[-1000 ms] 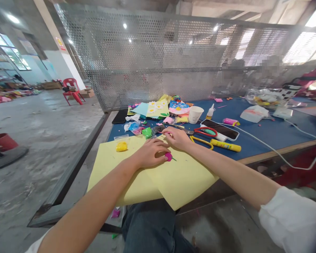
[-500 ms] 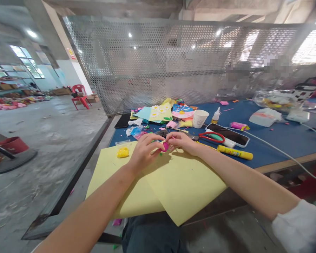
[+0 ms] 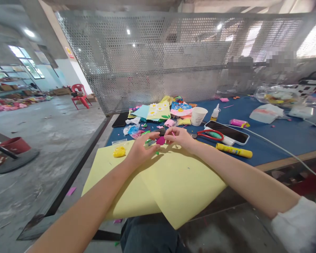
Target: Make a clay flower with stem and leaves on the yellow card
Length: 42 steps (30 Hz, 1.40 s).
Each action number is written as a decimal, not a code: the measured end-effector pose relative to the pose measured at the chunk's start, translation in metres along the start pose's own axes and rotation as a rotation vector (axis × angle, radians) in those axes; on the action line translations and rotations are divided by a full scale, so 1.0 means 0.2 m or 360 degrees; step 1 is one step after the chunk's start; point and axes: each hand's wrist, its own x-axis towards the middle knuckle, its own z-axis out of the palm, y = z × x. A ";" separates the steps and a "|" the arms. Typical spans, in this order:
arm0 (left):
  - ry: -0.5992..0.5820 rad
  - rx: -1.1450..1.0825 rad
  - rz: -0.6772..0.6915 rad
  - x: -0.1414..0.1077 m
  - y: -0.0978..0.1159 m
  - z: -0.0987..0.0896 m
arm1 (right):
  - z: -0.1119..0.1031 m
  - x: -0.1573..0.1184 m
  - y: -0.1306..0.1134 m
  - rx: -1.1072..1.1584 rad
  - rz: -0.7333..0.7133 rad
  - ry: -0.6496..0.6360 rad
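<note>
A small magenta piece of modelling clay is held up between my hands, over the yellow paper. My left hand is just to its left, thumb and forefinger spread apart around it. The fingertips of my right hand are closed at the piece's right edge. A thin pink stick shows among those right fingers. Below, a tiny green bit lies on the paper by my left thumb. Yellow clay in a clear bag sits left of my left hand.
Red-handled scissors, a phone and a yellow glue stick lie to the right. Farther back are a paper cup, a glue bottle and a daisy card. A perforated metal screen stands behind the table.
My left thumb and forefinger have spread apart from the magenta clay, which now shows more fully at my right fingertips. The whole view has shifted slightly.
</note>
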 end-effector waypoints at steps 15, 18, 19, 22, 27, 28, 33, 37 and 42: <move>-0.0024 -0.0054 0.0025 0.01 0.03 0.00 | 0.00 -0.01 -0.01 -0.0075 -0.0035 -0.0012; 0.0020 -0.0039 0.0017 0.01 0.01 0.00 | 0.01 -0.01 -0.01 -0.0045 -0.0055 -0.0048; 0.0018 -0.0043 0.0003 0.01 0.01 0.00 | 0.01 -0.01 -0.01 -0.0032 -0.0057 -0.0058; 0.0012 -0.0041 0.0006 0.01 0.01 -0.01 | 0.01 -0.02 -0.02 -0.0011 -0.0062 -0.0054; 0.0046 -0.0025 0.0056 0.00 0.02 -0.01 | 0.01 -0.02 -0.03 -0.0017 -0.0074 -0.0037; 0.0051 -0.0017 0.0056 0.00 0.02 -0.01 | 0.01 -0.02 -0.03 -0.0021 -0.0076 -0.0037; 0.0027 0.0002 0.0065 0.00 0.02 -0.02 | 0.00 -0.02 -0.03 -0.0056 -0.0111 -0.0035; 0.0036 0.0014 0.0121 0.00 0.01 -0.01 | 0.00 -0.02 -0.02 -0.0061 -0.0098 -0.0063; 0.0086 -0.0054 0.0147 0.01 0.00 -0.01 | 0.00 -0.01 0.00 -0.0028 -0.0095 -0.0095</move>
